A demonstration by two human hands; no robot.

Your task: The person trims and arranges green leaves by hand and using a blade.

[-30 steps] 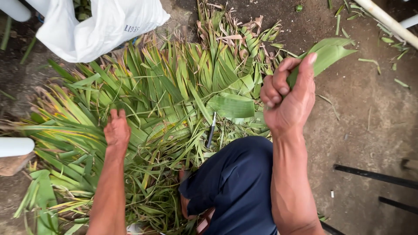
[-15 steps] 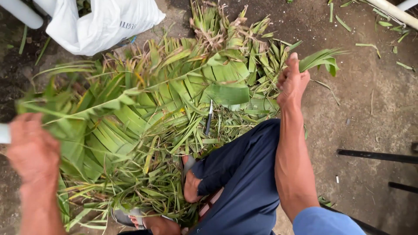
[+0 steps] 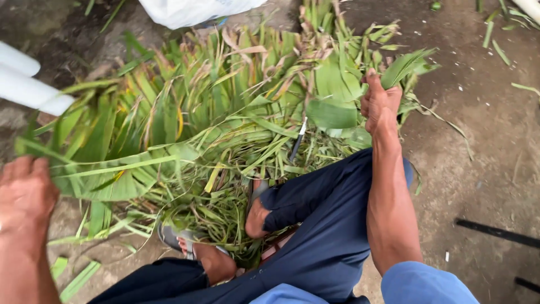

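left hand [image 3: 25,194] has swung out to the left edge since a second ago, fingers closed on a leaf [image 3: 112,169] lifted off the heap | right hand [image 3: 379,101] has dropped, clamped on a leaf strip [image 3: 405,65] | knife [image 3: 297,141] lies on the leaf heap [image 3: 225,112] (untouched) | sorting continues

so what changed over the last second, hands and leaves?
Left hand swung out from the middle of the pile to its left edge, pulling a long leaf sideways. Right hand came down from its raised fist and now grips a broad leaf at the pile's right. Knife and white bag unchanged.
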